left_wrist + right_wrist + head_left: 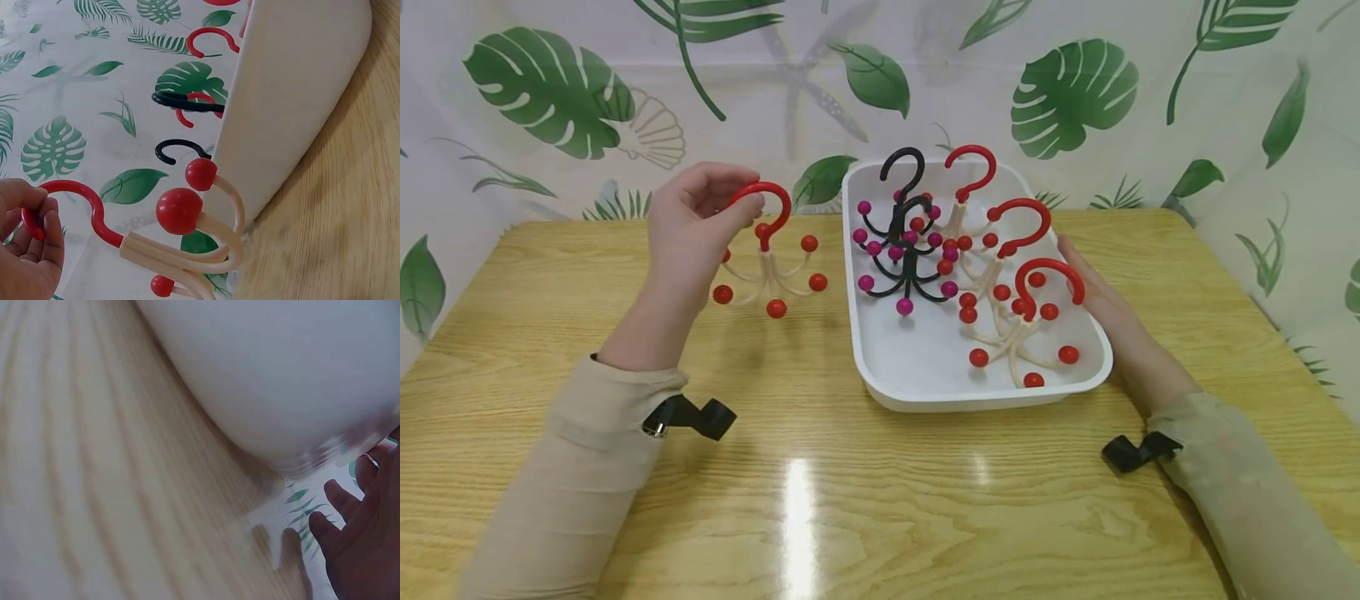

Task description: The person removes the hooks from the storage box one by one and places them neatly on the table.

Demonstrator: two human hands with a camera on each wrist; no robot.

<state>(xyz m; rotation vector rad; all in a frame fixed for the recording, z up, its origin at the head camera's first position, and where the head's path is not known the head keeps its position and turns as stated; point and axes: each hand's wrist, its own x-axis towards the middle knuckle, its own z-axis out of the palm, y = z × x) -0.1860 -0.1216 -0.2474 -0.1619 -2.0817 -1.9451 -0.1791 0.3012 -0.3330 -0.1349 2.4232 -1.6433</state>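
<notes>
My left hand (688,225) pinches the red hook of a cream octopus-style hanger (768,265) with red ball tips, left of the white tray (880,395). It hangs upright close over the table. In the left wrist view, thumb and fingers of the left hand (37,250) are round the end of that hook. Beside the tray's right wall is my right hand (1108,317), its fingertips up at the rim. The right wrist view has this right hand (369,544) with fingers extended and spread, the upper ones near the rim.
Inside the tray, black hangers (908,265) with magenta balls stand on the left, and several cream hangers (1011,337) with red hooks on the right. Their hooks rise above the rim. A leaf-patterned cloth (947,100) backs the wooden table (775,467).
</notes>
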